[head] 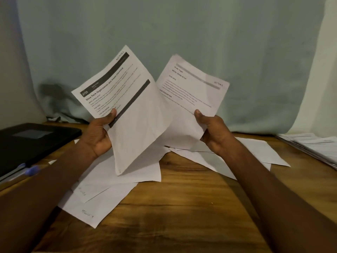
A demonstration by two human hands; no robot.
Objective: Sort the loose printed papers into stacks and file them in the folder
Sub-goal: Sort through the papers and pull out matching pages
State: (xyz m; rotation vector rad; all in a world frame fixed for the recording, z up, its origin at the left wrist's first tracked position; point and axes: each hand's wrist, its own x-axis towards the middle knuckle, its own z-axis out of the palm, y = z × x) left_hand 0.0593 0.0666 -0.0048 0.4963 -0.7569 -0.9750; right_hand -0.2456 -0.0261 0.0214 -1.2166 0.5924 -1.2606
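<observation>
Two hands [99, 136] [213, 132], each holding paper [127, 106]

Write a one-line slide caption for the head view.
Each hand, left and right, holds up a printed sheet above loose papers on the table.

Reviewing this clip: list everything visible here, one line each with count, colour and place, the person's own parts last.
Sheet headed "Shoe Rack Organization": one, white with black bars, held up left of centre.
Sheet marked "Section 2": one, white with a grey bar, held up right of centre.
Loose papers: several, white, strewn on the table.
Paper stack: one, white, far right edge.
Folder: one, black, closed, left.
Pens: at least two, blue-capped, beside the folder.
Table: one, brown wood.
Curtain: pale blue-grey, behind.
Left hand: grips the first sheet.
Right hand: grips the second.
</observation>
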